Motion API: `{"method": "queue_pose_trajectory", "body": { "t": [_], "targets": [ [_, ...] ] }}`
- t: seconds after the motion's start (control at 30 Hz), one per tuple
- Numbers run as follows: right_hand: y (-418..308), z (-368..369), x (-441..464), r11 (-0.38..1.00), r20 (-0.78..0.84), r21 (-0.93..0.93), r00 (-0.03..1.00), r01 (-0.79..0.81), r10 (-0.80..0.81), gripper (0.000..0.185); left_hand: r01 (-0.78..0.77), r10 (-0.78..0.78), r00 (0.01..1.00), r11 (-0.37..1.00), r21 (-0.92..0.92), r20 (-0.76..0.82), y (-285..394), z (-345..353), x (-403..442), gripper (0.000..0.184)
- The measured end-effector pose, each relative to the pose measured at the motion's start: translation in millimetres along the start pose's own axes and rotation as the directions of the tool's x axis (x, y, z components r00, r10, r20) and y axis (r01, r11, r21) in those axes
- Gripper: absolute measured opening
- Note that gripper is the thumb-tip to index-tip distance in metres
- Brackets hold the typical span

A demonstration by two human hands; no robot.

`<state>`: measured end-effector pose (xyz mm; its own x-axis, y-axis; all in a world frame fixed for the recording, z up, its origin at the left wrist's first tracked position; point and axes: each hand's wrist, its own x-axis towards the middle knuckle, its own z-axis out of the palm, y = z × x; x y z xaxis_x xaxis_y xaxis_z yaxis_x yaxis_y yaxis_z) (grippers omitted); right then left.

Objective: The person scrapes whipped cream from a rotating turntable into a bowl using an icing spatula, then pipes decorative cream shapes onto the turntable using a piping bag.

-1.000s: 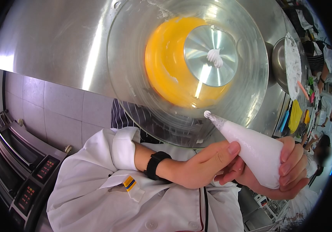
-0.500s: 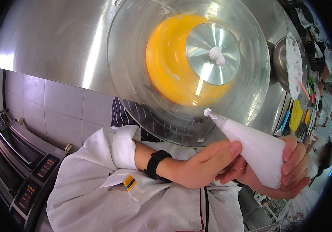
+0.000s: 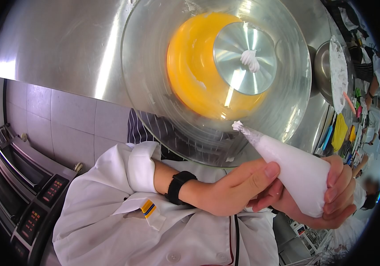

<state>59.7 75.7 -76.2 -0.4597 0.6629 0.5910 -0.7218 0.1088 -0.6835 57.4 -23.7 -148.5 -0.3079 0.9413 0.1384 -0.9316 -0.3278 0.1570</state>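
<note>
Clasping 1 white piping bag (image 3: 294, 173) in grip of right hand (image 3: 340, 193), touching it with left hand (image 3: 238, 188); cannot tell how closed.

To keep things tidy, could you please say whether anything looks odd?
Yes: a whitish smear near the lower rim of the clear round plate looks stray, away from the white swirl on the silver disc.

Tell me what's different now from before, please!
In the picture, the tip of the piping bag and the silver disc shifted slightly upward; more cream pokes from the tip. Nothing was let go: left hand and right hand stayed on the bag, the white swirl on the disc.
</note>
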Motion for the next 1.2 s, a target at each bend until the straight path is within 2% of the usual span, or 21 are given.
{"method": "queue_pose_trajectory", "body": {
  "t": [0.47, 0.63, 0.97, 1.13, 1.2],
  "targets": [
    [-9, 3, -3, 0.998, -0.019, -0.019, 0.998, -0.055, 0.055, 0.033, 0.024, -0.024, 1.0, 1.0, 0.016, -0.005, -2, 6, -5, 0.045],
    [-14, -4, -2, 0.993, 0.026, -0.064, 0.995, -0.096, 0.098, 0.034, 0.022, -0.022, 1.0, 1.0, -0.014, -0.015, -5, 6, -4, 0.046],
    [-14, -1, -4, 0.998, 0.011, -0.043, 0.998, -0.054, 0.055, 0.032, 0.047, -0.048, 0.997, 0.999, 0.022, 0.063, -6, -1, -1, 0.046],
    [-29, -10, -1, 0.996, 0.072, -0.026, 0.994, -0.085, 0.087, 0.033, 0.084, -0.094, 0.982, 0.994, 0.07, 0.162, -7, -2, 4, 0.049],
    [-27, -12, 1, 0.998, 0.093, -0.024, 0.994, -0.062, 0.064, 0.033, 0.093, -0.102, 0.987, 0.993, 0.076, 0.126, -5, 3, 5, 0.049]
  ]
}}
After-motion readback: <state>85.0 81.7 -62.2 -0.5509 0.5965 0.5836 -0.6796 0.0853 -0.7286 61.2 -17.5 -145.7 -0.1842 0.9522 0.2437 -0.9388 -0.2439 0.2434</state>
